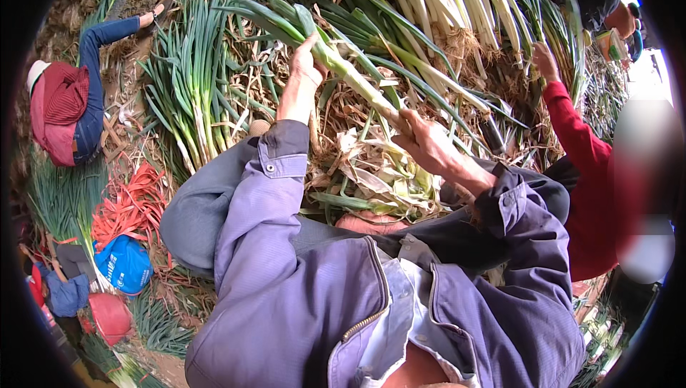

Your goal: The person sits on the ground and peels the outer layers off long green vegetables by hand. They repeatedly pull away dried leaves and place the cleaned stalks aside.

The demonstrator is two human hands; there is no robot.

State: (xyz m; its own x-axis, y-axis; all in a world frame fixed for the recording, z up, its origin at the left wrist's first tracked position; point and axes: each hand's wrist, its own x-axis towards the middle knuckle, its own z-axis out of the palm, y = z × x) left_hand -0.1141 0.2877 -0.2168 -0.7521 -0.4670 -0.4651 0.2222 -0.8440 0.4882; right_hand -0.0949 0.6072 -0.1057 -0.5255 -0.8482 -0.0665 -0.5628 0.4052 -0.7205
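My left hand [309,62] is closed around the upper part of a thick green onion stalk [351,74], where the green leaves begin. My right hand [429,144] grips the same stalk low down, near its root end, which the fingers hide. The stalk slants from upper left to lower right above my lap. Below it lies a heap of stripped, dry onion leaves [386,173] between my knees. A bunch of green onions [198,82] rests to the left of my left hand.
Pale onion stalks with roots [450,7] are piled ahead. A person's red sleeve [573,125] reaches in at the right. At left, a person in red [59,104] sits near orange-red straps [131,203] and a blue bag [124,266].
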